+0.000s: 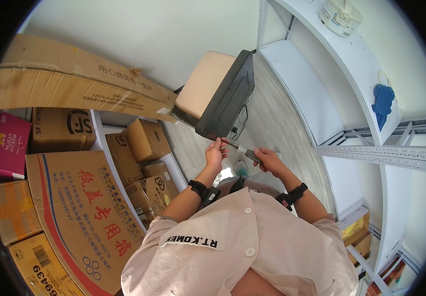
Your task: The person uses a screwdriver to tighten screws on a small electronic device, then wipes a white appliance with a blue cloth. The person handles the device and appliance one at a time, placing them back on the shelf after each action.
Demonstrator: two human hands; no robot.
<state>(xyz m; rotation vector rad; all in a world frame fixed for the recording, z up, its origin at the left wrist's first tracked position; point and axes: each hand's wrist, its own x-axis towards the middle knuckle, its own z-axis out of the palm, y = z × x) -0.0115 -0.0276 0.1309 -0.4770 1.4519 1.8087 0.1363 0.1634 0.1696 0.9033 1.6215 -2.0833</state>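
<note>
A screwdriver (243, 150) with a grey-and-white handle and a thin dark shaft is gripped by my right hand (270, 164), its shaft pointing left. At the tip end of the shaft, my left hand (214, 157) has thumb and fingertips pinched together. Whatever lies between those fingertips is too small to make out. Just beyond both hands stands a boxy appliance (228, 96) with a black metal casing and a beige side. A dark power cord (242, 123) hangs at its right side.
A long cardboard carton (89, 81) spans the left side, beside the appliance. Below it, shelves hold several cardboard boxes (146, 140) and a magenta box (8, 143). White metal shelving (375, 154) curves along the right, carrying a white lidded appliance (340, 18) and a blue cloth (382, 103).
</note>
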